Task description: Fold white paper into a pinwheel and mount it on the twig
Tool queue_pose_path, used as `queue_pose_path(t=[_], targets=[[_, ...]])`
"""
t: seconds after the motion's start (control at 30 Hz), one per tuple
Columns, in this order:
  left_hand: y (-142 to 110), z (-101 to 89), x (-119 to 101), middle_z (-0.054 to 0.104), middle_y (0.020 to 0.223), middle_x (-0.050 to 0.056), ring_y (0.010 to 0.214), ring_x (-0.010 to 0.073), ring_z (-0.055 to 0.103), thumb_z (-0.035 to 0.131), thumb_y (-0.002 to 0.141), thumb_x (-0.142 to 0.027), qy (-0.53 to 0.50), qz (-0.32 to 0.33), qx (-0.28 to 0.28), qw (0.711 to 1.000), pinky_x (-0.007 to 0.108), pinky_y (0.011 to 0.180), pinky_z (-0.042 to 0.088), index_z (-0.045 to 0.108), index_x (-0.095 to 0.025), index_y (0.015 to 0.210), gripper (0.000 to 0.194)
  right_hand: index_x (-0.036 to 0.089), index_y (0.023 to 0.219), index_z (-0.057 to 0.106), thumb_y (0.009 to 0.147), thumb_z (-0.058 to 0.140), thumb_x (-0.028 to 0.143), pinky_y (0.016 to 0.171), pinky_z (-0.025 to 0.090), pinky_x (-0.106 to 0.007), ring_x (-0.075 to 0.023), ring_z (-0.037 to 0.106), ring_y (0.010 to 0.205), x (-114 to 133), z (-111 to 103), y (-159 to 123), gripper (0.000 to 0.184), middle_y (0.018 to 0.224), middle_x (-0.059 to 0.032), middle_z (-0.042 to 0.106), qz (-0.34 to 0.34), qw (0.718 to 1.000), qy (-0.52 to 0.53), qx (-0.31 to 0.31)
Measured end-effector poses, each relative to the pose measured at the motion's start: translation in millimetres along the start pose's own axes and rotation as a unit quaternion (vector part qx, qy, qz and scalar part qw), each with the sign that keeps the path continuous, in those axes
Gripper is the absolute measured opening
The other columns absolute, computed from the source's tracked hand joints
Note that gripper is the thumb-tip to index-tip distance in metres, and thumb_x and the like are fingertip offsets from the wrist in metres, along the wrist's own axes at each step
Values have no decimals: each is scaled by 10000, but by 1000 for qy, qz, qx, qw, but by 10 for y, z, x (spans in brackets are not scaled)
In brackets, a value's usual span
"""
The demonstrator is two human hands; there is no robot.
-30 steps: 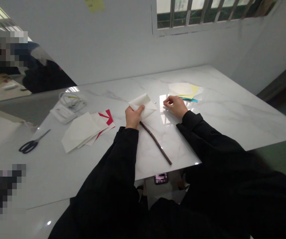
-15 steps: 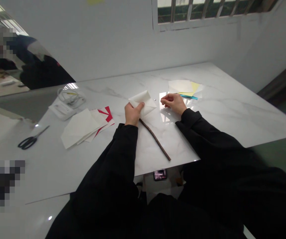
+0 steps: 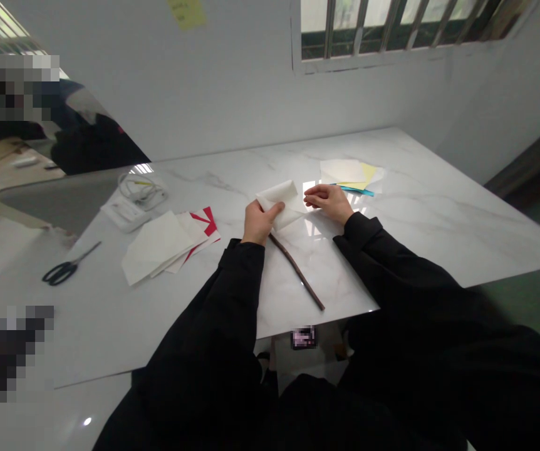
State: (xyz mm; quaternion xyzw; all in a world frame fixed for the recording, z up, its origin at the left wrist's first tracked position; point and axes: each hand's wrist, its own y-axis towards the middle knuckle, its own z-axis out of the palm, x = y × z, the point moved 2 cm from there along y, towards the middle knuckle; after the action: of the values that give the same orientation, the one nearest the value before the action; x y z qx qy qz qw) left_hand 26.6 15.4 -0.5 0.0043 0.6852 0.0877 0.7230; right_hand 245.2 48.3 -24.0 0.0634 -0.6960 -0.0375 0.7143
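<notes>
My left hand (image 3: 257,222) is closed on a folded piece of white paper (image 3: 289,210), its thumb pressed on the top. To the right of the paper, my right hand (image 3: 330,203) has its fingertips pinched together near the paper's right corner. Whether something small is between those fingers cannot be made out. A thin brown stick (image 3: 298,272) lies on the table, slanting from below my left hand towards the front edge.
White sheets (image 3: 157,244) with red paper pieces (image 3: 210,220) lie to the left. Black-handled scissors (image 3: 61,272) and a white case with a cable (image 3: 131,210) lie further left. White, yellow and blue papers (image 3: 342,171) sit behind my right hand. A person (image 3: 96,141) is at the far left.
The view has tilted up slightly. My left hand and the folded paper have come nearer to my right hand, which stays pinched.
</notes>
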Motion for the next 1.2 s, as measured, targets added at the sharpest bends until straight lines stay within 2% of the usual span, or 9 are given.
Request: queue_pose_path(t=[0.13, 0.23, 0.4, 0.53, 0.7, 0.93, 1.2], targets=[[4, -14, 42, 804, 1003, 137, 935, 291, 742, 940, 570, -393, -20, -18, 9, 1000, 399, 880, 579, 785, -101, 990, 535, 185, 903, 761, 620, 982, 451, 789, 611, -312, -177, 745, 801, 103, 40, -53, 447, 854, -65, 800, 17, 995, 95, -12], [10, -38, 65, 809, 1011, 138, 930, 295, 747, 953, 559, -405, -30, -27, 13, 999, 408, 880, 582, 791, -106, 988, 547, 196, 918, 769, 609, 984, 506, 829, 594, -297, -157, 721, 844, 192, 70, -107, 488, 921, -55, 792, 30, 991, 130, 6], [-15, -54, 48, 813, 993, 136, 924, 300, 750, 957, 562, -424, -33, -42, 12, 999, 412, 879, 583, 796, -106, 982, 550, 198, 891, 784, 636, 959, 507, 793, 541, -257, -136, 664, 878, 255, 153, -198, 437, 1050, -43, 767, 50, 989, 102, 93], [-44, -34, 47, 812, 1001, 136, 919, 293, 748, 961, 563, -435, -38, -57, 30, 997, 404, 873, 584, 795, -105, 986, 561, 189, 876, 773, 667, 928, 502, 735, 536, -275, -161, 665, 811, 257, 279, -269, 407, 871, -26, 747, 62, 985, 52, 155], [-60, -4, 61, 808, 993, 129, 906, 276, 749, 971, 561, -448, -62, -68, 59, 994, 399, 880, 589, 789, -105, 1027, 607, 177, 854, 778, 685, 900, 483, 721, 550, -305, -165, 662, 733, 273, 368, -280, 371, 792, -21, 736, 20, 990, 9, 137], [-101, 40, -29, 790, 911, 100, 875, 264, 751, 938, 623, -499, -79, -81, 83, 990, 368, 796, 602, 761, -122, 1020, 575, 200, 858, 806, 744, 862, 523, 648, 518, -307, -189, 648, 699, 264, 339, -245, 348, 725, -25, 722, -46, 989, -75, 116], [-96, 39, -80, 773, 836, 96, 884, 279, 762, 893, 671, -642, -92, -114, 53, 988, 358, 733, 620, 734, -144, 992, 614, 197, 870, 823, 780, 840, 482, 650, 495, -308, -186, 622, 698, 279, 331, -241, 299, 734, -31, 725, -78, 985, -109, 107]])
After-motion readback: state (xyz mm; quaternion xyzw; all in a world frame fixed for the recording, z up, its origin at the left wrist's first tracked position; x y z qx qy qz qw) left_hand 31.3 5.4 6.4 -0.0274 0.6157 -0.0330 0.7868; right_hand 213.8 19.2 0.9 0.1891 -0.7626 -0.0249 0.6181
